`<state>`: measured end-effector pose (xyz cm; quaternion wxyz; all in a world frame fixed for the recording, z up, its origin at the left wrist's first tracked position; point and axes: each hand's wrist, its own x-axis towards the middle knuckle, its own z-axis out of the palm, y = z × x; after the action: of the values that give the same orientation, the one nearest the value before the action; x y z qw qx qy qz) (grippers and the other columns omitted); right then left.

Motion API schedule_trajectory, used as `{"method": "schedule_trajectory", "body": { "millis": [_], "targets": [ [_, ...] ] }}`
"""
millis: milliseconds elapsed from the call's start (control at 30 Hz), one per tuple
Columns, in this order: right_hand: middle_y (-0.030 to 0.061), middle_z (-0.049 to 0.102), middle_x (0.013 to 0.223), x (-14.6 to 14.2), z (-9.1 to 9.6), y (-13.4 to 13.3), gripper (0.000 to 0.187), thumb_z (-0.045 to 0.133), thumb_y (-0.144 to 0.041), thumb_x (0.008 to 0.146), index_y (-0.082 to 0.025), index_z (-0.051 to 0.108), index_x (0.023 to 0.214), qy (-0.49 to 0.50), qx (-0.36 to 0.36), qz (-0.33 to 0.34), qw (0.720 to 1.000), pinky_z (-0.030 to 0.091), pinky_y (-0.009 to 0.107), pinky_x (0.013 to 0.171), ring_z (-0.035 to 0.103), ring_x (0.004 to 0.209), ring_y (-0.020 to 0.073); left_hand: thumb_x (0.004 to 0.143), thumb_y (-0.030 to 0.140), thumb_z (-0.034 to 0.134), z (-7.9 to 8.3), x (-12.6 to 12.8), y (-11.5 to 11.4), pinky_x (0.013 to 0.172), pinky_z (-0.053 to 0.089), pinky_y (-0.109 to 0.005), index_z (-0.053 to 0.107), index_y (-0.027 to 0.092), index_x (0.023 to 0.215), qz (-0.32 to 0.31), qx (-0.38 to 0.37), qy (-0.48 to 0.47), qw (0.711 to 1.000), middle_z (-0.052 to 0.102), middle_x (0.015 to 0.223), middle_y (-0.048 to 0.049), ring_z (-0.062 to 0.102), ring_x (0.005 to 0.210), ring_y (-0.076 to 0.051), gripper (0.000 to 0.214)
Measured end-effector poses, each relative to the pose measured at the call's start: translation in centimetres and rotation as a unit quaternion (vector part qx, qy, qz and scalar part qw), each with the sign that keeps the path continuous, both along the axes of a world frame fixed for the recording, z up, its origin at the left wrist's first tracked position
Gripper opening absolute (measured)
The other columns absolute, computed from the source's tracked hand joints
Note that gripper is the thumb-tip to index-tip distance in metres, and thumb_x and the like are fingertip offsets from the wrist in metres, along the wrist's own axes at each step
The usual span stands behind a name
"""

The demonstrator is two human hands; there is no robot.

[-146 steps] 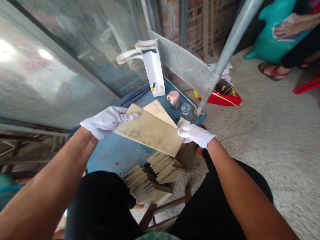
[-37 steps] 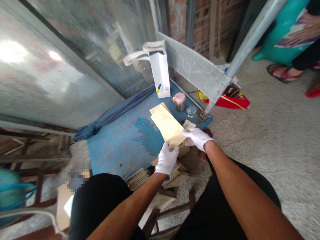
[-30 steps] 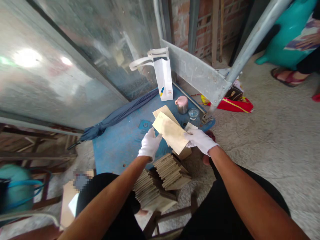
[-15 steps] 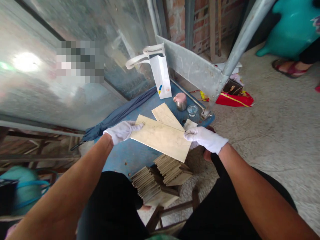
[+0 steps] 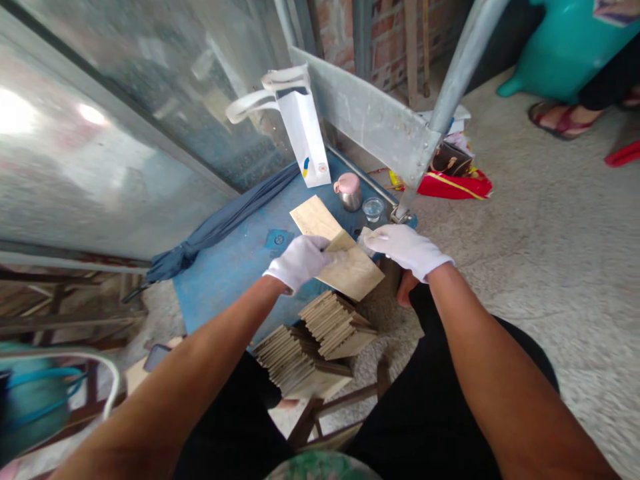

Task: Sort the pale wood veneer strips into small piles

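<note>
My left hand, in a white glove, is closed on the left end of a thin pale wooden board, which is tilted over the blue surface. A second pale board lies behind it, partly covered. In a white glove too, my right hand pinches a small pale folded piece, paper or cloth, beside the board's right side. I cannot tell which material it is. Two stacks of thin boards, a front stack and a rear stack, stand below my hands.
On the blue tabletop are a folded dark umbrella, a white bag, a pink-lidded steel cup and a small clear bowl. A metal post rises at the right. Another person's sandalled foot shows at far right.
My right hand has let go of the board and now pinches the small pale piece. My left hand has moved right with the board, which has turned and tilted. The view has shifted slightly.
</note>
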<state>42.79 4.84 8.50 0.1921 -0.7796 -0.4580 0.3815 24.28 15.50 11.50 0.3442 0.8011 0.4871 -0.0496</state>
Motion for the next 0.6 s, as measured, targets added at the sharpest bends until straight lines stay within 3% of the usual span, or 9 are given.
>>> {"method": "schedule_trajectory", "body": {
  "millis": [67,133,367,600],
  "targets": [
    [0.0059,0.071,0.08,-0.1,0.2,0.1,0.037,0.055,-0.049,0.089,-0.016,0.071,0.091,-0.002,0.006,-0.007,1.0,0.042,0.022,0.071,0.062,0.08,0.0172,0.08,0.043,0.064,-1.9,1.3,-1.1,0.063,0.045,-0.027,0.073,0.017,0.078,-0.124,0.002,0.044,0.991,0.064,0.062,-0.0008,0.059,0.064,-0.017,0.027],
    [0.0061,0.071,0.084,-0.2,0.5,0.3,0.036,0.055,-0.049,0.089,-0.016,0.07,0.092,0.006,0.015,-0.01,1.0,0.041,0.022,0.072,0.062,0.082,0.0168,0.085,0.045,0.058,-3.7,2.5,-2.2,0.07,0.046,-0.029,0.074,0.018,0.086,-0.181,0.009,0.078,0.98,0.068,0.072,-0.0041,0.063,0.073,-0.02,0.031],
    [0.0043,0.07,0.088,-0.4,2.3,0.7,0.036,0.054,-0.052,0.09,-0.019,0.068,0.088,0.018,0.014,-0.014,1.0,0.039,0.021,0.067,0.061,0.078,0.0141,0.085,0.041,0.058,-9.3,4.1,-4.9,0.086,0.047,-0.034,0.072,0.019,0.095,-0.188,-0.009,0.142,0.972,0.072,0.093,-0.013,0.067,0.093,-0.03,0.029],
    [0.0036,0.068,0.083,-0.7,2.7,1.2,0.041,0.052,-0.055,0.091,-0.017,0.066,0.084,0.01,0.022,-0.006,1.0,0.037,0.021,0.062,0.058,0.072,0.0118,0.09,0.046,0.047,-11.9,4.0,-5.6,0.09,0.046,-0.033,0.069,0.015,0.105,-0.201,-0.012,0.184,0.962,0.07,0.105,-0.0172,0.065,0.103,-0.03,0.04]
  ]
}}
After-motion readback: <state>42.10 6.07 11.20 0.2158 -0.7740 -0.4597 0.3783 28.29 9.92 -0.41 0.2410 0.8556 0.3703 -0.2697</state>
